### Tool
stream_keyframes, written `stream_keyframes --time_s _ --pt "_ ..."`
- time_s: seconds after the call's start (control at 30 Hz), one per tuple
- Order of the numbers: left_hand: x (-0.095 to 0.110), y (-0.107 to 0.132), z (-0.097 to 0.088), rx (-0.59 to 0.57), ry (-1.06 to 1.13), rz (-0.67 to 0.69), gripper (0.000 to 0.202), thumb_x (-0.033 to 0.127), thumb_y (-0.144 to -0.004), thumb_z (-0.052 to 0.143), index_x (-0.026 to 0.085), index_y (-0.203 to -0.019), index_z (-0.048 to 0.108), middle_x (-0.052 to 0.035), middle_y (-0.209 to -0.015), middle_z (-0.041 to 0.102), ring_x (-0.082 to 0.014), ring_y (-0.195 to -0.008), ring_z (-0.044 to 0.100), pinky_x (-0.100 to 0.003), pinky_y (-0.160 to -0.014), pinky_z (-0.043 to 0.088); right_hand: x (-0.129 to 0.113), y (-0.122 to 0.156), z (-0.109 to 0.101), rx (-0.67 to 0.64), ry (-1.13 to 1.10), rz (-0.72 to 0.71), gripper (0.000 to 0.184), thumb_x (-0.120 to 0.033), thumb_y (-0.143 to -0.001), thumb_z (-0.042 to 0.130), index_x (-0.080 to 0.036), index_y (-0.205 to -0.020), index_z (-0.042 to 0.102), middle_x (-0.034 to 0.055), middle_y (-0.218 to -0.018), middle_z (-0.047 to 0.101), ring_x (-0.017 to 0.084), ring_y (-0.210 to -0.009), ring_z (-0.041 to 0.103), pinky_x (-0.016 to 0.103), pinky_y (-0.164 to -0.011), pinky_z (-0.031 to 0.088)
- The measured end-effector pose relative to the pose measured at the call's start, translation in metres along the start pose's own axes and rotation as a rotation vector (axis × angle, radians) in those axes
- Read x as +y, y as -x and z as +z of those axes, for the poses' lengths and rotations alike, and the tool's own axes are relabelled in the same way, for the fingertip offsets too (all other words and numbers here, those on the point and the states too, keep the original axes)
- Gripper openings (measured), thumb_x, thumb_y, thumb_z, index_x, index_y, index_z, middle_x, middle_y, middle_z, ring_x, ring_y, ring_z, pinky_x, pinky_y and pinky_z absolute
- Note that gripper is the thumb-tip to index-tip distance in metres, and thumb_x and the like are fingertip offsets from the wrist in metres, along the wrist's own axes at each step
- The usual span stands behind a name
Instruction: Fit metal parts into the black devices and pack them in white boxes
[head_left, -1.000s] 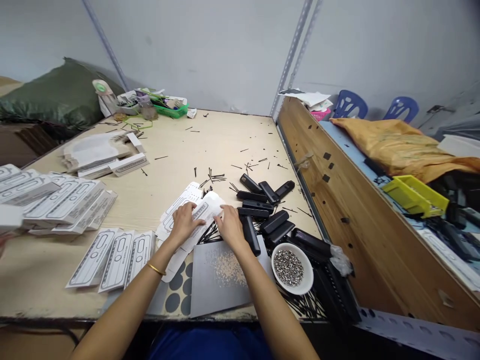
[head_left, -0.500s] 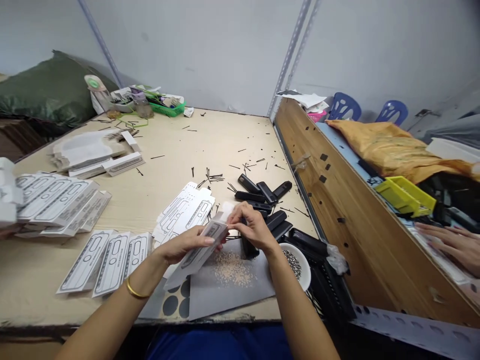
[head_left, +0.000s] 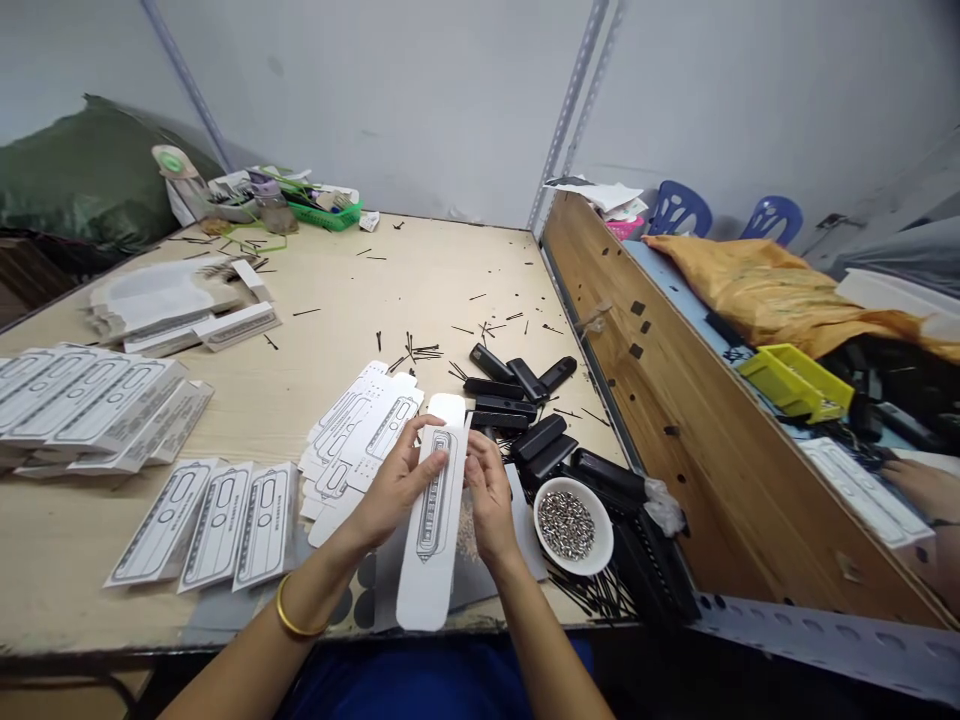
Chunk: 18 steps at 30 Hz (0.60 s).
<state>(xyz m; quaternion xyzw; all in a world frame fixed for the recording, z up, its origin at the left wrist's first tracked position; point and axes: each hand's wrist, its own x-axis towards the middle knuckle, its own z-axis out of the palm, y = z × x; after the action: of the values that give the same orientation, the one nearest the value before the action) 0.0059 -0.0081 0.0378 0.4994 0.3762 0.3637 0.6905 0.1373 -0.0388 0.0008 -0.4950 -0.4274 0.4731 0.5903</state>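
I hold a long white printed carton sleeve (head_left: 433, 520) upright in front of me, above the table's near edge. My left hand (head_left: 395, 482) grips its left edge, thumb on the printed face. My right hand (head_left: 486, 497) grips its right edge. A fanned stack of flat white cartons (head_left: 360, 430) lies just left of my hands. Several black oblong cases (head_left: 517, 400) lie in a heap to the right. A white bowl of small metal parts (head_left: 568, 523) sits by my right wrist.
Finished white boxes (head_left: 202, 520) lie in rows at the left, with more (head_left: 90, 405) behind. Thin black pins (head_left: 420, 350) are scattered over the table. A wooden divider (head_left: 675, 420) bounds the right side; another person's hand (head_left: 926, 490) rests beyond it. A yellow tray (head_left: 796, 382) sits there.
My hands lifted one flat carton off the stack and brought it toward me; it now stands upright, opened into a sleeve between both hands. The other person's hand shifted toward the right edge.
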Motion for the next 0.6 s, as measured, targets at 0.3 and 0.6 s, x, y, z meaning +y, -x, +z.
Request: stream_keyframes --time_s 0.3,0.6 --pt "-0.018 0.013 0.016 0.066 -0.210 -0.082 0.071 0.052 -0.088 0.054 0.023 -0.142 0.017 0.0059 -0.064 0.042 -0.0107 -0.055 0.043 -0.023 -0.056 0.038 -0.002 0.004 -0.003 0.120 0.101 0.051 0.034 -0.048 -0.087 0.050 -0.016 -0.075 0.049 -0.0013 -0.074 0.048 0.007 -0.070 0.045 0.019 -0.067 0.038" --pt "-0.024 0.020 0.017 0.112 -0.284 -0.129 0.102 0.053 -0.083 0.059 0.017 -0.152 -0.007 -0.0011 -0.070 0.055 -0.0189 -0.064 0.054 -0.030 -0.062 0.045 -0.007 -0.003 0.000 0.066 -0.347 0.261 0.036 -0.046 -0.073 0.069 -0.015 -0.079 0.053 0.0000 -0.082 0.058 0.007 -0.073 0.053 0.018 -0.069 0.044"
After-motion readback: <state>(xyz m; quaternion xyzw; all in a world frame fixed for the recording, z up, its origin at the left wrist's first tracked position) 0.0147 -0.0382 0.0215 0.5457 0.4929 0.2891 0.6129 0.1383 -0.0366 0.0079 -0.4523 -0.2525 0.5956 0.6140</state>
